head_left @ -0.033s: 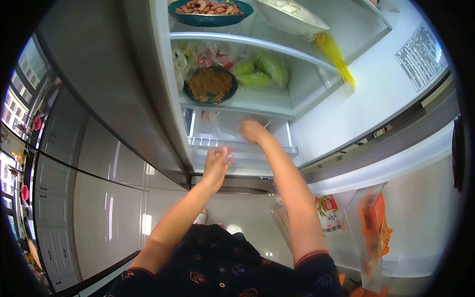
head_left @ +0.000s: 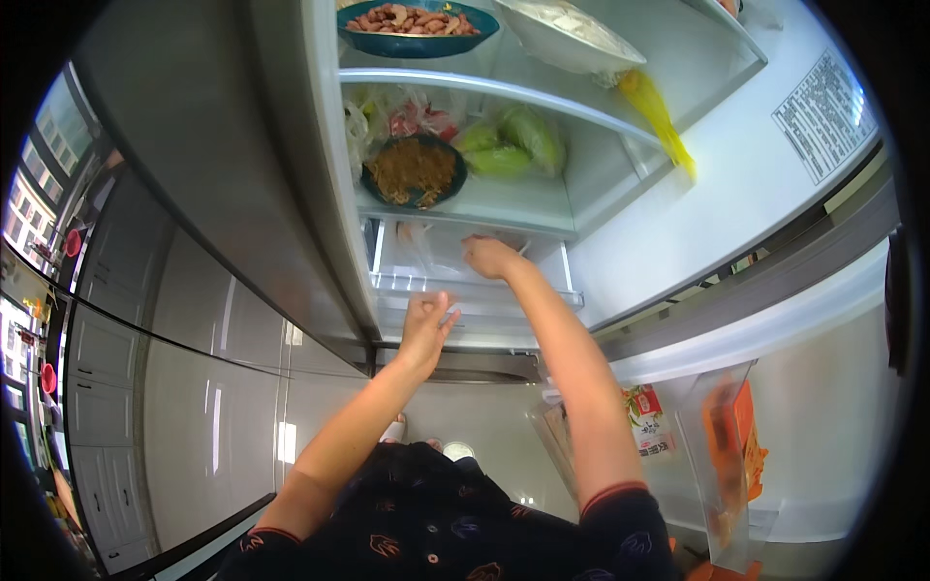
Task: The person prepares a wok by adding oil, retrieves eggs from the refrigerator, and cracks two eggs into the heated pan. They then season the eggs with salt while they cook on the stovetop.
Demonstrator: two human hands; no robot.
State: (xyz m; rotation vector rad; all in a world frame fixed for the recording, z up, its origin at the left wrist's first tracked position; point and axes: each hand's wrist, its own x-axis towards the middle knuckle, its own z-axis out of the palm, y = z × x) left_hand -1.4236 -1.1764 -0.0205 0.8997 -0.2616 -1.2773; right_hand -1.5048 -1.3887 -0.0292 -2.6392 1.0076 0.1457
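Observation:
A clear drawer (head_left: 518,292) sits at the bottom of the open fridge, pulled partly out. My right hand (head_left: 490,258) reaches over its front into it, fingers curled together; what they hold, if anything, is hidden. Beside those fingers lies a crumpled clear plastic bag (head_left: 417,242), its contents hard to make out. My left hand (head_left: 423,331) is just in front of the drawer's front edge, palm turned inward, fingers bent but apart, with nothing seen between them. Whether it touches the drawer, I cannot tell.
Above the drawer, a shelf holds a dark bowl of brown food (head_left: 415,172) and bagged green vegetables (head_left: 513,140). Higher up are a teal dish of peanuts (head_left: 417,29), a white bowl (head_left: 572,39) and a yellow bag end (head_left: 659,121). The open door's bin (head_left: 693,436) stands at right.
My right hand has shifted very slightly left inside the drawer. The left hand stays almost in the same place, and the whole view has moved a little.

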